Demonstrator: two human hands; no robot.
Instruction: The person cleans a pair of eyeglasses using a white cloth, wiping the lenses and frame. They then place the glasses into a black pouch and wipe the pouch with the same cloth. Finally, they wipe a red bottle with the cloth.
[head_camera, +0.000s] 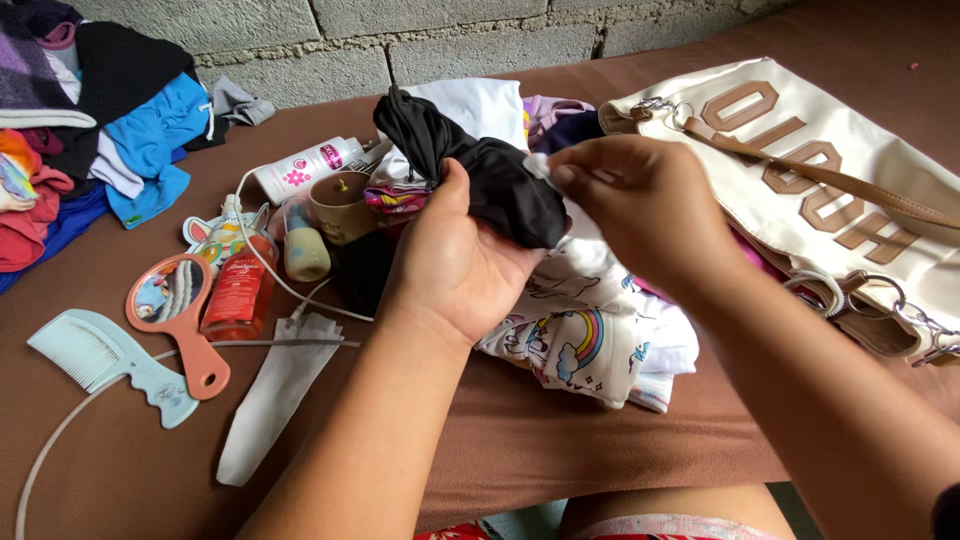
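Note:
My left hand (455, 262) grips a bunched black garment (470, 160) from below, its thumb pressed on the cloth. My right hand (645, 205) pinches a small white tag (537, 165) at the garment's edge between thumb and fingers. Both hands hover over a folded white cloth with rainbow prints (585, 340) that lies on the brown surface (560, 450). More folded clothes (480, 105) lie behind the black garment.
A cream bag with brown strap (830, 180) lies at right. At left lie a comb (100, 360), a pink hand mirror (175, 310), a red bottle (238, 290), a white bottle (305, 168), a brown cup (342, 205), a cable and a clothes pile (90, 120). A block wall stands behind.

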